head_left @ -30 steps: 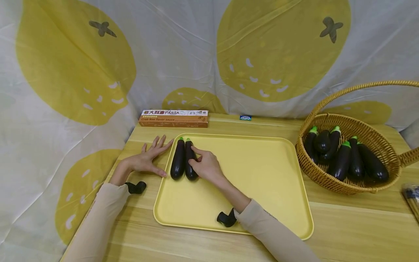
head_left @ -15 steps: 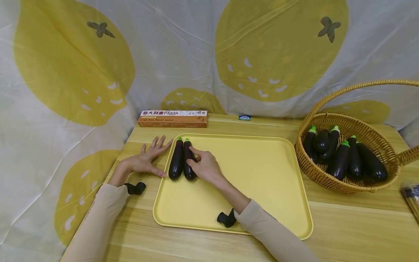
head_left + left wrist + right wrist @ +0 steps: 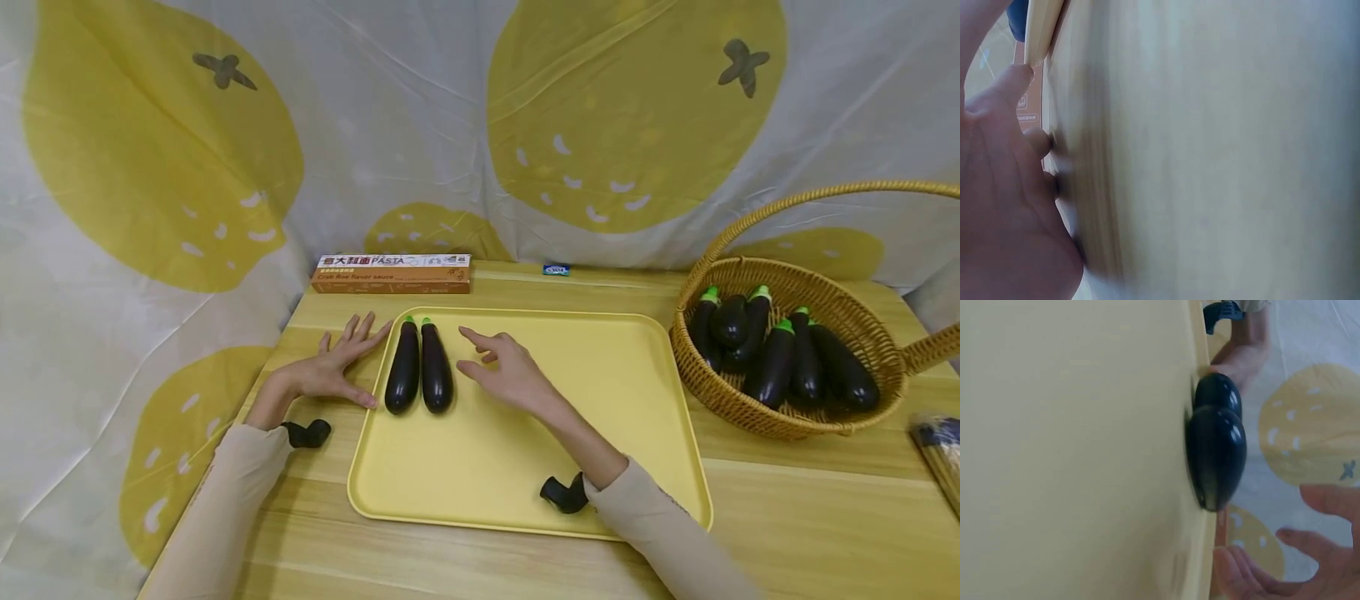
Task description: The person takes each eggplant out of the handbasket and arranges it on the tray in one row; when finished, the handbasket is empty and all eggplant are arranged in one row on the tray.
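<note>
Two dark eggplants lie side by side near the left edge of the yellow tray (image 3: 570, 450), green stems toward the back: the left eggplant (image 3: 402, 371) and the right eggplant (image 3: 437, 371). With fingers spread, my left hand (image 3: 326, 367) rests on the table, its thumb and index fingertip at the tray's left rim. Over the tray, my right hand (image 3: 510, 371) is a little to the right of the right eggplant, apart from it and holding nothing. In the right wrist view its relaxed fingers (image 3: 1316, 544) are parted, beyond the nearer eggplant (image 3: 1216, 456).
A wicker basket (image 3: 780, 429) with several eggplants stands right of the tray, its handle arching high. Behind the tray are a pasta box (image 3: 392, 275) and a small blue packet (image 3: 556, 270). A dark-and-tan item (image 3: 941, 454) lies at the far right. A lemon-print curtain (image 3: 405, 125) hangs behind.
My right hand has let go of the right eggplant and moved off to the right. The left hand stays at the tray's edge. The view has shifted slightly.
</note>
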`<state>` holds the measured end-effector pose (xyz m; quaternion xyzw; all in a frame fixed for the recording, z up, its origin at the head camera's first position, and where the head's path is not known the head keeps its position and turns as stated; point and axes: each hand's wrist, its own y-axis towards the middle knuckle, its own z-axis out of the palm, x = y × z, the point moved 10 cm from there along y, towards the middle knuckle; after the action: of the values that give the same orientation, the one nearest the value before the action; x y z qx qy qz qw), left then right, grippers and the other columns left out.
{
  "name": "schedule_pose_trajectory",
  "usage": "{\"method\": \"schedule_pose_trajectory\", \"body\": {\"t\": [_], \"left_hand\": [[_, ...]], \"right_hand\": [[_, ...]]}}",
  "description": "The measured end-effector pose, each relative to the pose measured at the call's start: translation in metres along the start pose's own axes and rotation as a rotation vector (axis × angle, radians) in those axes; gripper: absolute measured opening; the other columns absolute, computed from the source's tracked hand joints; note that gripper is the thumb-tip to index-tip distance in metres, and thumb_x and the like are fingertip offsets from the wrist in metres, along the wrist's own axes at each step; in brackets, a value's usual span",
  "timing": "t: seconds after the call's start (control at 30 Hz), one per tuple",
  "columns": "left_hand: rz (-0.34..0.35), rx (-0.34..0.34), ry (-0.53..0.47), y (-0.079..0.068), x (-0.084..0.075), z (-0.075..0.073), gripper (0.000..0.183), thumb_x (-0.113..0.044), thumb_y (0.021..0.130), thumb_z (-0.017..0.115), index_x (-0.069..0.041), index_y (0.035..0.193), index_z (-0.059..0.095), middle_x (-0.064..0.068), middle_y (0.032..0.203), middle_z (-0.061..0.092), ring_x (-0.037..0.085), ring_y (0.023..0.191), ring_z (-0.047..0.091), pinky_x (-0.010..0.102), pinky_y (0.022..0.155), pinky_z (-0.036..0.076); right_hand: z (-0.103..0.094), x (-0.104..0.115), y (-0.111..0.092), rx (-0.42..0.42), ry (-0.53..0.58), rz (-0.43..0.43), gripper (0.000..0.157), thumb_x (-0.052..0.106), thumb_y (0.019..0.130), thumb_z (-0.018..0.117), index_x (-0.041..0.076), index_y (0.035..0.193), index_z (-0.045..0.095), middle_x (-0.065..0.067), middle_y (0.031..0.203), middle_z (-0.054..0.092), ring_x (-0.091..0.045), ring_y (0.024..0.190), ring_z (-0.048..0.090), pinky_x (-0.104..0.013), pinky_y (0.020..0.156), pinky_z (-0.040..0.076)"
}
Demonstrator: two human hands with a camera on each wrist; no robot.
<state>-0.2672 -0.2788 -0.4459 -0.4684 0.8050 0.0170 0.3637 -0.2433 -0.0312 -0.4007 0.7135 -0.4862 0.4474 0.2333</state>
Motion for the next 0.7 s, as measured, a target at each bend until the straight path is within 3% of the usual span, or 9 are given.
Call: {"method": "schedule_pose_trajectory", "body": {"t": [0.17,0.3,0.5,0.57,0.7], "left_hand": [[0.001,-0.005,0.004,0.000,-0.002,0.000,0.123,-0.041,0.081,0.087,-0.020,0.169,0.003,0.023,0.169,-0.026,0.047,0.153,-0.033,0.078,0.111,-0.024],[-0.003,-0.011,0.007,-0.002,-0.003,-0.001,0.123,-0.042,0.081,0.088,-0.020,0.169,0.004,0.023,0.170,-0.024,0.047,0.153,-0.032,0.078,0.111,-0.023],[-0.003,-0.010,0.012,-0.002,-0.003,-0.001,0.122,-0.042,0.081,0.087,-0.021,0.169,0.004,0.023,0.170,-0.024,0.047,0.153,-0.031,0.078,0.111,-0.023],[0.001,-0.009,0.008,-0.001,-0.003,-0.001,0.122,-0.042,0.082,0.087,-0.021,0.169,0.004,0.023,0.170,-0.024,0.047,0.153,-0.031,0.079,0.111,-0.023],[0.003,-0.009,0.005,-0.001,-0.002,0.000,0.122,-0.041,0.082,0.087,-0.020,0.169,0.004,0.023,0.170,-0.025,0.048,0.153,-0.032,0.079,0.111,-0.023]], "right_hand": [[-0.041,-0.002,-0.028,0.050,0.046,-0.062,0.062,0.040,0.103,0.062,0.031,0.161,0.039,-0.011,0.152,0.051,-0.031,0.136,0.055,-0.051,0.107,0.052],[-0.083,-0.005,-0.052,0.018,0.001,-0.090,0.062,0.041,0.104,0.061,0.032,0.161,0.038,-0.007,0.152,0.052,-0.032,0.138,0.054,-0.052,0.110,0.049],[-0.148,-0.016,-0.092,-0.072,-0.116,-0.087,0.060,0.036,0.107,0.057,0.030,0.163,0.034,-0.012,0.151,0.052,-0.033,0.138,0.052,-0.057,0.110,0.045],[-0.169,-0.021,-0.104,-0.126,-0.158,-0.087,0.059,0.034,0.108,0.056,0.031,0.162,0.035,-0.012,0.149,0.054,-0.029,0.135,0.053,-0.046,0.108,0.047],[-0.207,-0.039,-0.127,-0.230,-0.209,-0.077,0.058,0.030,0.108,0.056,0.032,0.162,0.036,-0.010,0.145,0.055,-0.006,0.126,0.052,-0.014,0.097,0.043]]}}
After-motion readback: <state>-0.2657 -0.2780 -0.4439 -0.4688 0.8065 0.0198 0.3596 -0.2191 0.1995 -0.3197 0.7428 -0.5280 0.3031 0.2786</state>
